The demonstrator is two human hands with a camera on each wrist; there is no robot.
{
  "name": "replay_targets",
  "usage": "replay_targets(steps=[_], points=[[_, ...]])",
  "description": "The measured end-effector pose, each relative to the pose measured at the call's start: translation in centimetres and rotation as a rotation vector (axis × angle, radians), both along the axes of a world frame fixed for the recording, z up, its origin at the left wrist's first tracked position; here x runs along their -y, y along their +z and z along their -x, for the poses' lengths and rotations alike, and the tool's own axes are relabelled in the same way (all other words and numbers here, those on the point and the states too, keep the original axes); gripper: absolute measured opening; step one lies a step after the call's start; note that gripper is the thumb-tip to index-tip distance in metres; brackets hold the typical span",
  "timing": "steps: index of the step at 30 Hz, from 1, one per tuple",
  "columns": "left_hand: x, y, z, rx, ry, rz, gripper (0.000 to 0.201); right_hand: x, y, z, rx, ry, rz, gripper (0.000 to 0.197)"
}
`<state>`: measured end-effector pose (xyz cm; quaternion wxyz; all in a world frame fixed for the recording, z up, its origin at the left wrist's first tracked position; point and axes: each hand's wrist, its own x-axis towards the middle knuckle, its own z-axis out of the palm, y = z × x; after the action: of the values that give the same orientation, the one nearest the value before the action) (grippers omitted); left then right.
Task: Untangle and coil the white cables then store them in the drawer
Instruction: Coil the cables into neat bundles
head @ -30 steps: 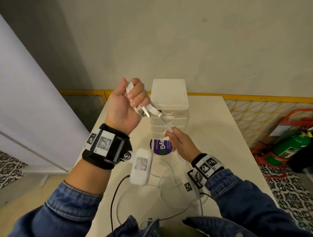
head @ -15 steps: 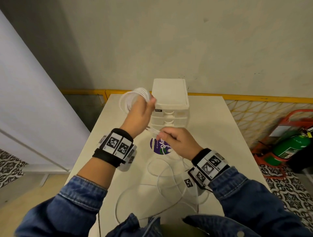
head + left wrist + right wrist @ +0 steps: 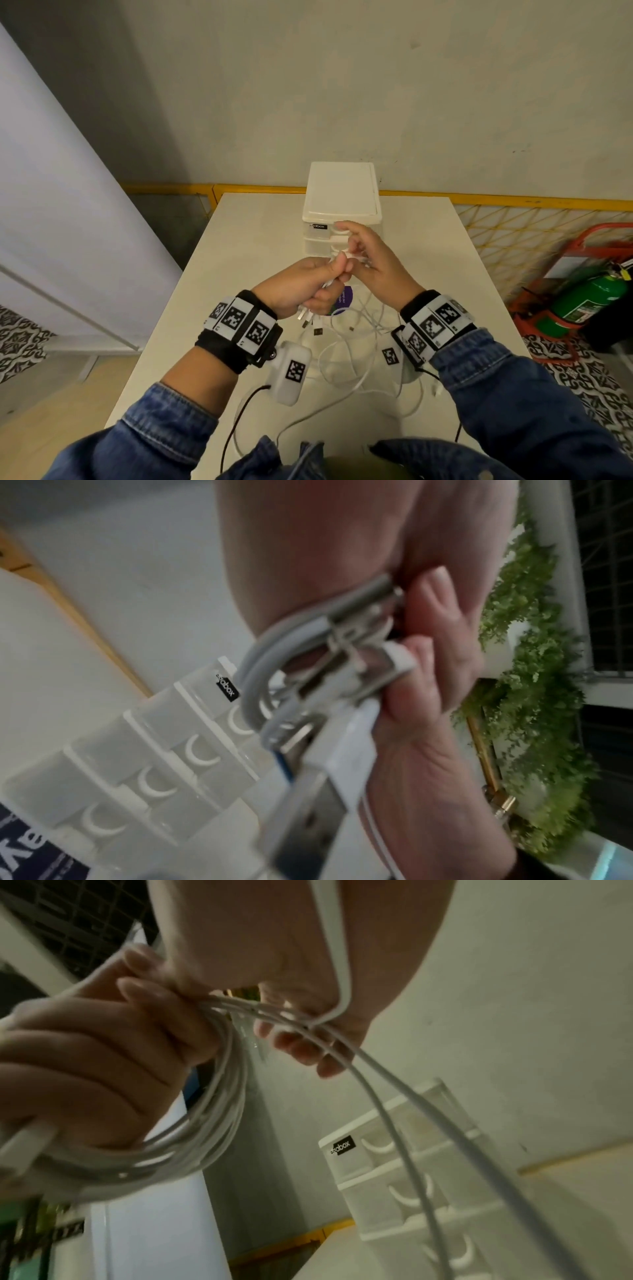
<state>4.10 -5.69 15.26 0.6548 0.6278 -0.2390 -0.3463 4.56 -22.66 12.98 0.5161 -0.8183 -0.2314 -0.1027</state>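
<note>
**Inspector:** State of the hands?

**Assistant:** The left hand (image 3: 301,287) is fisted around a coiled bundle of white cables (image 3: 219,1123), with metal USB plugs (image 3: 306,317) sticking out below the fist. The right hand (image 3: 373,267) pinches a strand of the same bundle between thumb and curled fingers, index finger raised. Both are held above the worktop (image 3: 257,240), just in front of the drawer unit (image 3: 340,202).

**Inspector:** What is obscured?

**Assistant:** From the head view the coil itself is almost wholly hidden inside the left fist. The left wrist view is blurred; it shows several plugs (image 3: 356,653) bunched against the fingers, but I cannot count them. In the right wrist view two strands run down out of frame, ends cut off. Which strand joins which loose loop cannot be told.

**Inspector:** Remaining cable?

**Assistant:** Loose white cable loops (image 3: 346,363) lie tangled on the worktop beneath the wrists, partly covered by the denim sleeves. A purple round label (image 3: 344,299) is half hidden behind the hands.

**Inspector:** Drawers?

**Assistant:** The white plastic unit stands at the far middle of the worktop. Its drawers look closed, with crescent handles (image 3: 378,1146); the lower ones are masked by the hands.

**Inspector:** Surroundings?

**Assistant:** Cream worktop against a plain grey wall; yellow railing (image 3: 513,200) behind; a green fire extinguisher (image 3: 589,301) in a red stand at right; patterned floor tiles (image 3: 582,377).
</note>
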Motion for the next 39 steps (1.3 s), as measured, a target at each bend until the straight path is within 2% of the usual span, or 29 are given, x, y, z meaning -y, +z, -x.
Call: replay_targets(steps=[3, 7, 14, 17, 21, 23, 24, 28, 32, 34, 37, 39], points=[[0.0, -0.1, 0.1, -0.053, 0.035, 0.082, 0.043, -0.4, -0.2, 0.1, -0.118, 0.115, -0.106, 0.067], [-0.1, -0.5, -0.2, -0.205, -0.002, 0.17, 0.046, -1.4, -0.5, 0.2, -0.151, 0.094, -0.167, 0.056], [0.4, -1.5, 0.4, -0.444, -0.174, 0.37, 0.052, -2.3, -0.8, 0.6, -0.176, 0.124, -0.276, 0.051], [0.6, -1.0, 0.6, -0.47, -0.237, 0.438, 0.045, -2.3, -0.8, 0.3, -0.151, 0.104, -0.243, 0.032], [-0.3, 0.2, 0.0, -0.524, -0.24, 0.558, 0.046, -1.2, -2.0, 0.9, -0.281, 0.033, -0.2, 0.042], [-1.0, 1.2, -0.6, -0.542, -0.231, 0.652, 0.048, -0.8, -3.4, 1.4, -0.354, 0.0, -0.167, 0.029], [-1.2, 1.5, -0.9, -0.544, -0.219, 0.683, 0.048, -0.8, -4.2, 1.7, -0.364, -0.014, -0.156, 0.024], [-1.2, 1.6, -0.9, -0.515, -0.174, 0.769, 0.049, -1.3, -6.0, 1.6, -0.363, -0.043, -0.094, 0.026], [-2.7, 3.0, -1.9, -0.542, -0.128, 1.057, 0.056, -0.3, -8.2, 2.3, -0.408, -0.07, 0.252, 0.026], [-3.8, 3.9, -2.5, -0.526, -0.043, 1.171, 0.061, 0.1, -9.0, 3.1, -0.457, -0.077, 0.283, 0.023], [-4.2, 4.2, -3.0, -0.398, 0.212, 1.13, 0.061, -0.7, -8.6, 3.7, -0.465, 0.01, 0.349, 0.015], [-4.2, 3.9, -3.1, -0.335, 0.276, 1.066, 0.06, -1.3, -8.1, 3.4, -0.396, 0.034, 0.415, 0.028]])
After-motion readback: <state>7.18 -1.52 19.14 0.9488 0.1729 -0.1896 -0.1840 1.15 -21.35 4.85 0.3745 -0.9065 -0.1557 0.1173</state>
